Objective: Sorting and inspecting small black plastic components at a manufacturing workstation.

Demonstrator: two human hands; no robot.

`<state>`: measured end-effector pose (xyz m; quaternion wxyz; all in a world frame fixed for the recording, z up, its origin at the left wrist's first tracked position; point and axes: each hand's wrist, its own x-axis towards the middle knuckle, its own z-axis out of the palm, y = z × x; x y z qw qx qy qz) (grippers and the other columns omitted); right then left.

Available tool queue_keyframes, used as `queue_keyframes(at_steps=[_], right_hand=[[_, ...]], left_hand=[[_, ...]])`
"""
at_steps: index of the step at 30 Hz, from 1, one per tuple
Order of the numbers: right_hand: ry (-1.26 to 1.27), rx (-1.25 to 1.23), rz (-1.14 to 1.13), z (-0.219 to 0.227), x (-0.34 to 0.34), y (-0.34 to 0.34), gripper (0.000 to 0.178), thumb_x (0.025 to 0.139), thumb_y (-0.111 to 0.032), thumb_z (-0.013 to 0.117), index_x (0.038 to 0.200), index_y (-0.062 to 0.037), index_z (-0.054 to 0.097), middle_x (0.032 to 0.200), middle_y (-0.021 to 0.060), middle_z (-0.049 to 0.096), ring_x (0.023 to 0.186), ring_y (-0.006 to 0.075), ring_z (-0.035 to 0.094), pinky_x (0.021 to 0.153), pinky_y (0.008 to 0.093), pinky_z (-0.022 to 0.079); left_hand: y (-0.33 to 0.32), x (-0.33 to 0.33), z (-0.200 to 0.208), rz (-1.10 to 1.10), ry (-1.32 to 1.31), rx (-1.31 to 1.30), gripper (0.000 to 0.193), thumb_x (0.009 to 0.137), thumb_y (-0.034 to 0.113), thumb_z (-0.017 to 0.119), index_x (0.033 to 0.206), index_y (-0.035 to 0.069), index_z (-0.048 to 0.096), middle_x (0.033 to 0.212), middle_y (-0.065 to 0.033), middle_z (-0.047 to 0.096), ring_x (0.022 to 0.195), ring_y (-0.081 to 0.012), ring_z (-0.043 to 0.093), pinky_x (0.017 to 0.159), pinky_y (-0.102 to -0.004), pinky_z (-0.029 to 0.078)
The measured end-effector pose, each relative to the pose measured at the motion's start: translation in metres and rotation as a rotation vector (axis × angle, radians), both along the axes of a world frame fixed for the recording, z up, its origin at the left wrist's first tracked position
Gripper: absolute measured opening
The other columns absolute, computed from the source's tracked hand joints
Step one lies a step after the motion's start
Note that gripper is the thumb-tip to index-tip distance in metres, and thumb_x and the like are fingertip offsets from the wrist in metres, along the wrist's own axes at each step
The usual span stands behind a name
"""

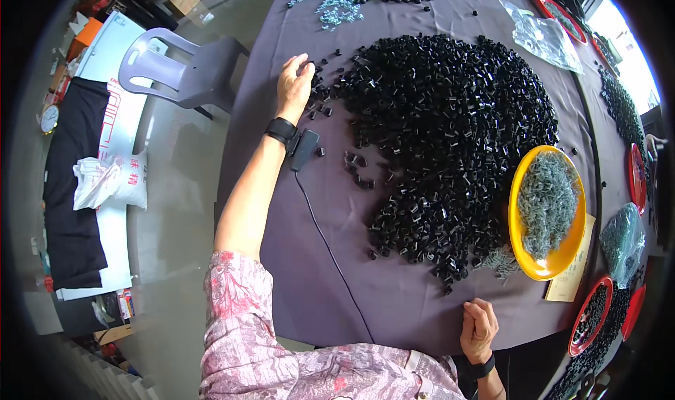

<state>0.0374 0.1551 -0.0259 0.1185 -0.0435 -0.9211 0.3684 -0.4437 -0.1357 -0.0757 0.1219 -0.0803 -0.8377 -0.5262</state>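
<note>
Big heap of black caps mid-frame, mostly unsorted. Left hand reaching, fingers curled on strays; right hand fisted, contents unclear.

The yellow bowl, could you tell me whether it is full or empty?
Full: the yellow bowl holds a grey heap of small metal pieces.

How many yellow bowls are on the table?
1. The yellow bowl sits at the table's right side, beside the big pile of black pieces, and holds small grey metal bits. The dishes at the far right are red; more could be hidden past the edge.
</note>
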Motion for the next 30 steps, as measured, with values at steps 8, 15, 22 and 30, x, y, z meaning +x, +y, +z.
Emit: queue_keyframes(at_steps=[8, 15, 22, 30], right_hand=[[-0.118, -0.137, -0.104, 0.013, -0.001, -0.013, 0.017, 0.072, 0.008, 0.057, 0.085, -0.0022, 0.059, 0.079, 0.0125, 0.058, 0.063, 0.0248, 0.057, 0.055, 0.0311, 0.046], [-0.016, -0.074, -0.015, 0.006, -0.005, -0.014, 0.018, 0.07, 0.01, 0.057, 0.084, -0.0018, 0.058, 0.077, 0.0115, 0.057, 0.061, 0.024, 0.057, 0.054, 0.0315, 0.046], [0.077, -0.041, -0.014, 0.002, 0.007, -0.015, 0.013, 0.075, 0.006, 0.056, 0.086, -0.0015, 0.058, 0.08, 0.0133, 0.057, 0.066, 0.0257, 0.057, 0.059, 0.0313, 0.046], [0.162, -0.058, 0.015, -0.001, 0.013, -0.012, 0.009, 0.077, 0.003, 0.058, 0.085, -0.0002, 0.059, 0.082, 0.0146, 0.058, 0.071, 0.0296, 0.058, 0.064, 0.033, 0.047]], left_hand=[[0.009, -0.013, -0.009, 0.037, 0.142, -0.435, 0.043, 0.086, 0.037, 0.053, 0.117, 0.007, 0.058, 0.128, -0.0161, 0.05, 0.122, -0.0291, 0.043, 0.102, -0.0384, 0.032], [0.0, 0.029, -0.005, -0.372, 0.101, -0.165, 0.025, 0.089, 0.014, 0.052, 0.107, -0.001, 0.062, 0.118, -0.0106, 0.058, 0.116, -0.0202, 0.049, 0.1, -0.0307, 0.035], [0.02, 0.118, 0.0, -0.351, 0.143, -0.117, 0.021, 0.086, 0.013, 0.054, 0.1, 0.001, 0.065, 0.108, -0.0116, 0.063, 0.113, -0.0285, 0.052, 0.101, -0.0361, 0.035], [0.055, 0.206, 0.0, -0.383, 0.194, -0.136, 0.019, 0.082, 0.009, 0.057, 0.097, 0.003, 0.066, 0.106, -0.0132, 0.063, 0.11, -0.0316, 0.053, 0.098, -0.038, 0.039]])
